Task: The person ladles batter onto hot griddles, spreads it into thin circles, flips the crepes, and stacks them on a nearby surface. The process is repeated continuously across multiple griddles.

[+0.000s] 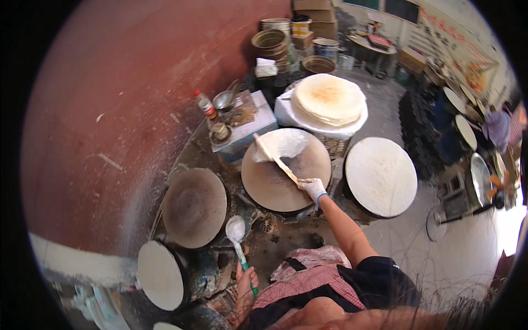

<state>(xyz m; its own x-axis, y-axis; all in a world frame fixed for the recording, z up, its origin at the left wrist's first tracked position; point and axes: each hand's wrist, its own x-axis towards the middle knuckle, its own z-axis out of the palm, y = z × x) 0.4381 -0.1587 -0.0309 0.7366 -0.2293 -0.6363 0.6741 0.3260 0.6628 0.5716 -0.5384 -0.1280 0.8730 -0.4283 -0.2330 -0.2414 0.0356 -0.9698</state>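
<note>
My right hand (pixel 312 188), in a white glove, grips the handle of a wooden batter spreader (pixel 284 168). The spreader's blade lies across a patch of pale batter (pixel 284 144) on the far part of a round griddle (pixel 280 189); the griddle's near part shows bare brown. In my bare left hand (pixel 246 277) is a ladle (pixel 236 228) with a green-and-white handle. White batter coats the ladle's bowl, which is held in front of my apron, short of the griddles.
A pale flatbread covers the right griddle (pixel 381 177). To the left are a bare griddle (pixel 195 208) and a covered one (pixel 160 275). Stacked flatbreads (pixel 328 101) rest on white cloth behind. A box (pixel 247 119) carries a bottle (pixel 205 104) and metal bowl (pixel 224 101) beside the red wall.
</note>
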